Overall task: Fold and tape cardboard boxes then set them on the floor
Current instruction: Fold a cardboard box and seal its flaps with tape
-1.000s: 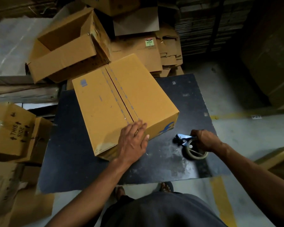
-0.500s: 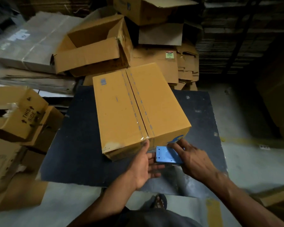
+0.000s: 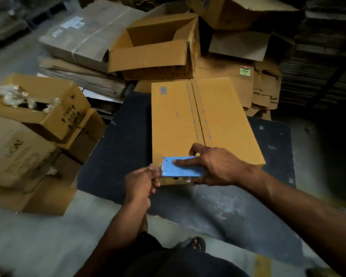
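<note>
One folded box (image 3: 204,124) lies on the bench (image 3: 116,148) toward its far edge, seam untaped. Right hand (image 3: 218,166) holds the blue tape dispenser (image 3: 180,166) at the box's near end; left hand (image 3: 142,182) pinches the tape end. Taping and flooring remain.

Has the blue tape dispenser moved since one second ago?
Yes. The blue tape dispenser went from the black table right of the box to the box's near edge.
</note>
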